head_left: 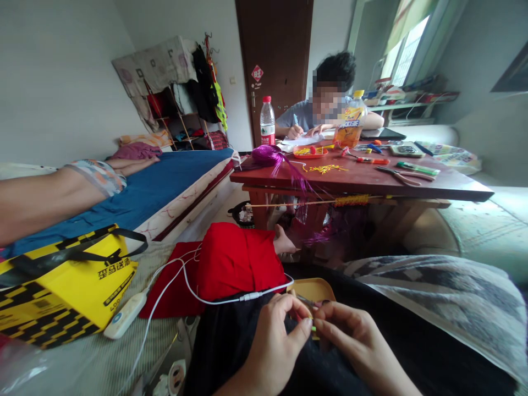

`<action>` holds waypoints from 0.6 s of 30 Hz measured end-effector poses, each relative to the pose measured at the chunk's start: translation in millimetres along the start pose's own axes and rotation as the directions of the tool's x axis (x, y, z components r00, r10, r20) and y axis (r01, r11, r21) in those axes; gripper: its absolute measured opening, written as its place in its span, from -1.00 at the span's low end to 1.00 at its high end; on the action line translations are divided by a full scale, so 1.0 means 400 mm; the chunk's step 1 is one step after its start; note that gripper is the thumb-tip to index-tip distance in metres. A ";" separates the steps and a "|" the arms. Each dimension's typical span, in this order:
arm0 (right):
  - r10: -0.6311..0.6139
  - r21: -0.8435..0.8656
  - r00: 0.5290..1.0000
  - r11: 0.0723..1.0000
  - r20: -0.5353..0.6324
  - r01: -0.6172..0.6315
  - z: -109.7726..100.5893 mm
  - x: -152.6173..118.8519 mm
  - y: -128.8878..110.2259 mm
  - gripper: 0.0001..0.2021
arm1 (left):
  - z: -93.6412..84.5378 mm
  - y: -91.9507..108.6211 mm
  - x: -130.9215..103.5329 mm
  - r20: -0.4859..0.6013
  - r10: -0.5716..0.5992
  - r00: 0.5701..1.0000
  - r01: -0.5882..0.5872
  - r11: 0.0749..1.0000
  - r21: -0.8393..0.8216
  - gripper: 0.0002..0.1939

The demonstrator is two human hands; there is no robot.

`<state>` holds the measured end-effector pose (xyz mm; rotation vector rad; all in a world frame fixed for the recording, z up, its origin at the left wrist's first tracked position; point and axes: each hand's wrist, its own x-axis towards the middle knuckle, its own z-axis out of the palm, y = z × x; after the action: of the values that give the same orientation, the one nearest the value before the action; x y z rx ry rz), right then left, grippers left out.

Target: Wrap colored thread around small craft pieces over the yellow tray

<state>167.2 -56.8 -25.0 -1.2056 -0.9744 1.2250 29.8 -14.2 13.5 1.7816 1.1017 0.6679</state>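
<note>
My left hand (282,331) and my right hand (350,336) meet low in the middle of the view, above black cloth on my lap. Thumb and fingertips are pinched together on both sides. Between them shows a tiny bright green bit (314,328); the rest of what they hold is hidden by the fingers. Just behind the fingertips lies a yellow tray (317,287), with a dark metal tool partly covered by my hands. Red cloth (239,258) is spread to the left, and a white cable (223,302) crosses it near my left hand.
A red-brown table (268,174) ahead carries purple tinsel strands (268,155), yellow sticks (328,169), pliers (398,175) and bottles. A person (336,82) writes behind it. At left are a yellow bag (78,291), a power strip (126,314) and someone lying on a blue bed (181,170).
</note>
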 end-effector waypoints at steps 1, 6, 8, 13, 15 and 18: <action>-0.015 -0.021 1.000 1.000 -0.004 0.015 0.000 -0.001 0.005 -0.68 | 0.000 -0.001 0.000 0.000 -0.002 1.000 0.002 1.000 -0.004 -0.94; -0.272 -0.415 0.962 0.871 0.037 0.262 -0.006 -0.010 0.013 -0.80 | -0.002 0.004 0.008 0.024 -0.048 0.999 0.049 0.999 -0.022 -0.93; -0.488 -0.607 0.859 0.639 0.156 0.473 -0.009 -0.011 0.009 -0.88 | -0.005 0.008 0.018 0.052 -0.061 0.997 0.060 0.998 0.035 -0.90; -0.662 -0.718 0.662 0.261 0.353 0.645 -0.013 -0.006 -0.002 -0.85 | -0.020 -0.003 0.049 0.237 -0.108 0.965 0.092 0.993 0.077 -0.91; -0.681 -0.737 0.656 0.252 0.326 0.627 -0.011 -0.003 -0.005 -0.83 | -0.027 -0.014 0.056 0.324 -0.154 0.933 0.178 0.983 -0.045 -0.95; -0.709 -0.738 0.642 0.260 0.292 0.622 -0.008 -0.001 -0.006 -0.79 | -0.031 -0.021 0.056 0.369 -0.172 0.913 0.238 0.961 -0.142 -0.97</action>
<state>170.7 -57.6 -22.9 -1.2322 -1.8324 -0.0674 26.8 12.6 11.3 1.5252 0.9304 0.2931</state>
